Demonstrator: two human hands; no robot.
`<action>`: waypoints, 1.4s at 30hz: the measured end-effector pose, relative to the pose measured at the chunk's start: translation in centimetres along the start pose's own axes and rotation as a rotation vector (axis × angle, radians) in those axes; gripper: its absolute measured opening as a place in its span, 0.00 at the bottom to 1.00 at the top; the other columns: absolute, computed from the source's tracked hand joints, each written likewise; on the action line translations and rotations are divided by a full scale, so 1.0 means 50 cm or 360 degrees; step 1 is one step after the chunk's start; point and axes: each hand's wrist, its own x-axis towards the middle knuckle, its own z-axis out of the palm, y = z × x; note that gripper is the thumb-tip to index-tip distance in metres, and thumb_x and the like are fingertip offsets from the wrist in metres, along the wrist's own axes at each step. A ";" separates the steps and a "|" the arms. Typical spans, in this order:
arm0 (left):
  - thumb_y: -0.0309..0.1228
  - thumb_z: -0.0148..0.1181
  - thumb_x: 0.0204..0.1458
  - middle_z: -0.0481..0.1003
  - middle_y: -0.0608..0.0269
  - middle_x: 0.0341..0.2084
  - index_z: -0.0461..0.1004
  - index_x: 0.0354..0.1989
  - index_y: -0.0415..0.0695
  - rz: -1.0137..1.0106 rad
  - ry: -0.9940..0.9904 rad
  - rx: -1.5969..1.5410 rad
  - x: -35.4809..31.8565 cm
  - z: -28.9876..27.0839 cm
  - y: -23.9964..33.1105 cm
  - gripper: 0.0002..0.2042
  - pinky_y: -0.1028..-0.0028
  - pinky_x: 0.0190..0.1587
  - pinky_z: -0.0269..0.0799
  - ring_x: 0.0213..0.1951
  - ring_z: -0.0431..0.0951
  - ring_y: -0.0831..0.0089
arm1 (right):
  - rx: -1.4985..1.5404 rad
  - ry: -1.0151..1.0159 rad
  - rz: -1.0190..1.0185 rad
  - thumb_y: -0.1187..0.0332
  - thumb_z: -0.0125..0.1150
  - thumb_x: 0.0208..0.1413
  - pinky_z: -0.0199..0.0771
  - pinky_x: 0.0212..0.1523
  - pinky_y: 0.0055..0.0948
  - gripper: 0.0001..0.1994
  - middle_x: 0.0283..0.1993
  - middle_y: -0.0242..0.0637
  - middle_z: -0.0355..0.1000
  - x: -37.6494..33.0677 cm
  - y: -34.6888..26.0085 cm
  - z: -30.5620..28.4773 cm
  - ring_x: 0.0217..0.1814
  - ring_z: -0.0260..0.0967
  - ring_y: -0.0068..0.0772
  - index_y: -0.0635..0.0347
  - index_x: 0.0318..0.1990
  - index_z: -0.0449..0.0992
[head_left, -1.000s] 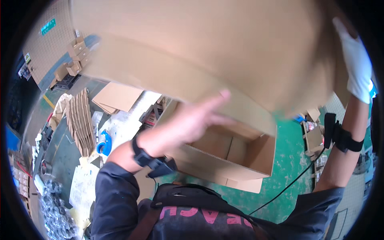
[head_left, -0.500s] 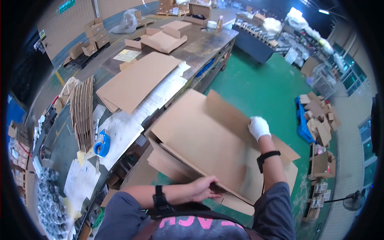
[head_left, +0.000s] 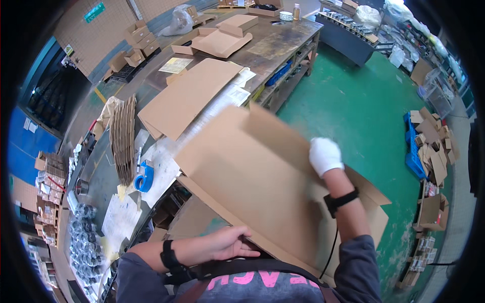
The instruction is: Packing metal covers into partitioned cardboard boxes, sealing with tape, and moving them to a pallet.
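Observation:
A large brown cardboard box (head_left: 252, 171), part-folded with a wide flat panel and raised side flaps, is held in front of my body. My bare left hand (head_left: 233, 243) grips its near left edge, the thumb close to the rim and some fingers hidden by the board. My right hand (head_left: 326, 155), in a white glove, is closed on the upright flap along the far right side. Motion smears part of the board. The box's far left corner overlaps the edge of the workbench (head_left: 270, 44).
On the bench lie flat cardboard sheets (head_left: 189, 98), a stack of folded cardboard (head_left: 123, 141), a blue tape dispenser (head_left: 145, 177) and an opened carton (head_left: 222, 41). Scrap cardboard fills a blue pallet (head_left: 414, 151) at right. Wrapped parts (head_left: 83, 242) stand at lower left.
The box has shifted left and turned slightly, its near left side wall now lower and flatter. Both hands have moved left with it. The view has swung a little to the left.

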 end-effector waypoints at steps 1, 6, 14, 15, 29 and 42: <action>0.27 0.44 0.57 0.71 0.46 0.51 0.62 0.56 0.35 -0.0044 0.0074 -0.0053 0.038 -0.027 0.004 0.18 0.56 0.53 0.74 0.51 0.75 0.54 | -0.0013 0.0046 -0.0003 0.71 0.54 0.50 0.79 0.39 0.42 0.08 0.34 0.47 0.78 0.002 -0.004 0.048 0.37 0.78 0.48 0.57 0.29 0.82; 0.26 0.44 0.56 0.73 0.44 0.48 0.63 0.54 0.34 -0.0110 0.0193 -0.0169 0.039 -0.069 0.013 0.17 0.57 0.51 0.76 0.49 0.76 0.53 | -0.0073 0.0090 0.0042 0.72 0.52 0.52 0.80 0.32 0.41 0.09 0.33 0.48 0.78 0.008 -0.073 0.086 0.34 0.79 0.45 0.60 0.29 0.80; 0.26 0.42 0.63 0.69 0.43 0.53 0.60 0.57 0.32 -0.0154 0.0477 0.0169 0.114 -0.123 0.059 0.17 0.57 0.54 0.75 0.53 0.74 0.52 | 0.0002 0.0029 0.0016 0.73 0.51 0.52 0.80 0.27 0.40 0.08 0.26 0.46 0.78 0.061 -0.111 0.312 0.28 0.79 0.45 0.62 0.29 0.77; 0.24 0.45 0.61 0.69 0.46 0.51 0.60 0.56 0.31 -0.0200 0.0424 0.0074 0.110 -0.126 0.069 0.16 0.57 0.54 0.75 0.52 0.74 0.54 | 0.0020 0.0105 -0.0023 0.73 0.52 0.51 0.79 0.26 0.40 0.08 0.25 0.47 0.77 0.076 -0.124 0.329 0.27 0.79 0.44 0.61 0.26 0.77; 0.59 0.78 0.22 0.37 0.47 0.71 0.36 0.71 0.45 -0.0816 0.0414 0.3712 0.415 -0.267 0.328 0.70 0.49 0.67 0.51 0.69 0.43 0.42 | 0.0479 -0.0712 -0.0095 0.55 0.76 0.35 0.54 0.59 0.69 0.54 0.70 0.50 0.50 -0.155 -0.068 0.242 0.70 0.49 0.58 0.52 0.70 0.48; 0.53 0.74 0.34 0.08 0.40 0.65 0.13 0.67 0.44 -0.1268 0.0698 0.3828 0.612 -0.341 0.213 0.70 0.33 0.65 0.38 0.67 0.19 0.32 | 0.0179 -0.1328 0.0644 0.68 0.57 0.55 0.47 0.65 0.68 0.37 0.77 0.40 0.30 -0.374 0.058 0.619 0.77 0.30 0.61 0.34 0.71 0.48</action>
